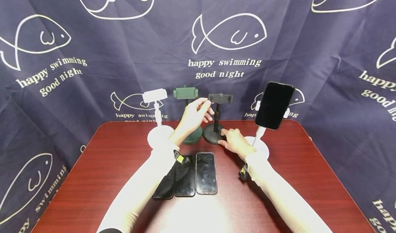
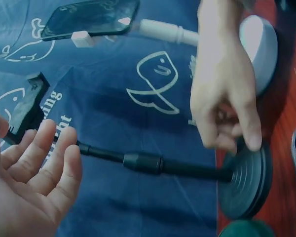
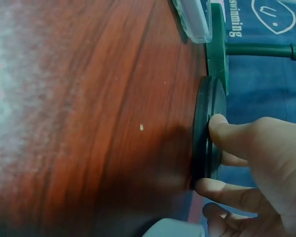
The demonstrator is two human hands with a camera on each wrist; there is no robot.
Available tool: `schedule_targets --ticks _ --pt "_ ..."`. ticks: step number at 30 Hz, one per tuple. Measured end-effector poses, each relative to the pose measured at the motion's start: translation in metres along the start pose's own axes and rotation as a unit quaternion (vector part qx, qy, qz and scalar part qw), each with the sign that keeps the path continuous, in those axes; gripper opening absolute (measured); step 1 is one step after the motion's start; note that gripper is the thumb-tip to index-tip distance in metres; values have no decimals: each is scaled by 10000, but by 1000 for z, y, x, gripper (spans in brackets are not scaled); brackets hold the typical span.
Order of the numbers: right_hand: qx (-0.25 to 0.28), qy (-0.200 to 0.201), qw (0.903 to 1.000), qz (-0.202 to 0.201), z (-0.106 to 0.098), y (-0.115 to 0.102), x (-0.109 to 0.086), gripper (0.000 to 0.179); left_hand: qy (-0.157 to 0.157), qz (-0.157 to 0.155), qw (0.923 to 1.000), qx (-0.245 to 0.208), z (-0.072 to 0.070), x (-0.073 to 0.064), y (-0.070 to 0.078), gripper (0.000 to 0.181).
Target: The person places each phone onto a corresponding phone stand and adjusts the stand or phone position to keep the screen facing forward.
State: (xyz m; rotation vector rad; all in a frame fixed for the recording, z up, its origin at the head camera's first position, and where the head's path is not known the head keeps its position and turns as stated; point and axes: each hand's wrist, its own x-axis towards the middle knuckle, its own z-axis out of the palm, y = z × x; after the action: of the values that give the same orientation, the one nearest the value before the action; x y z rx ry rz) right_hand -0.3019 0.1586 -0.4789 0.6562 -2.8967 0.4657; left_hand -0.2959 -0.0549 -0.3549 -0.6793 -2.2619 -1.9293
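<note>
A black phone stand (image 1: 217, 116) stands upright on the table, its round base (image 2: 256, 182) flat and its clamp (image 1: 220, 98) at the top with no phone in it. My right hand (image 1: 236, 142) grips the right edge of that base, thumb (image 3: 219, 127) on its upper side and fingers at its rim. Up beside the clamp is my left hand (image 1: 195, 114), palm turned up and fingers loosely bent, fingertips overlapping the clamp's left end in the left wrist view. Nothing shows inside the left hand's fingers.
A green phone stand (image 1: 185, 93) and a white one (image 1: 158, 118) stand to the left. At the right, another white stand (image 1: 260, 135) bears a phone (image 1: 274, 106). Several phones, including a clear-cased phone (image 1: 206, 174), lie in front. A patterned curtain (image 1: 173, 47) hangs behind.
</note>
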Motion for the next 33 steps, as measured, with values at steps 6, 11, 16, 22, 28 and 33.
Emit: schedule_targets --ticks 6,11,16,22,28,33 --pt "127 172 9996 -185 1 0 -7 27 67 423 9957 826 -3 -5 2 27" --pt "337 305 9981 -427 2 -3 -13 25 -28 534 9936 1000 -6 -9 1 27" --pt "437 366 9966 -599 0 -6 -15 25 7 645 9921 1075 -9 -12 3 27" --pt "377 271 9973 -572 -1 -8 -19 25 -81 558 9936 982 -9 -16 8 24" --pt "461 294 9960 -703 -1 -8 -25 25 -156 595 9916 1139 -9 -23 12 22" --pt "444 322 9957 -746 -1 -8 -30 25 -221 716 9889 1287 -8 -27 15 22"
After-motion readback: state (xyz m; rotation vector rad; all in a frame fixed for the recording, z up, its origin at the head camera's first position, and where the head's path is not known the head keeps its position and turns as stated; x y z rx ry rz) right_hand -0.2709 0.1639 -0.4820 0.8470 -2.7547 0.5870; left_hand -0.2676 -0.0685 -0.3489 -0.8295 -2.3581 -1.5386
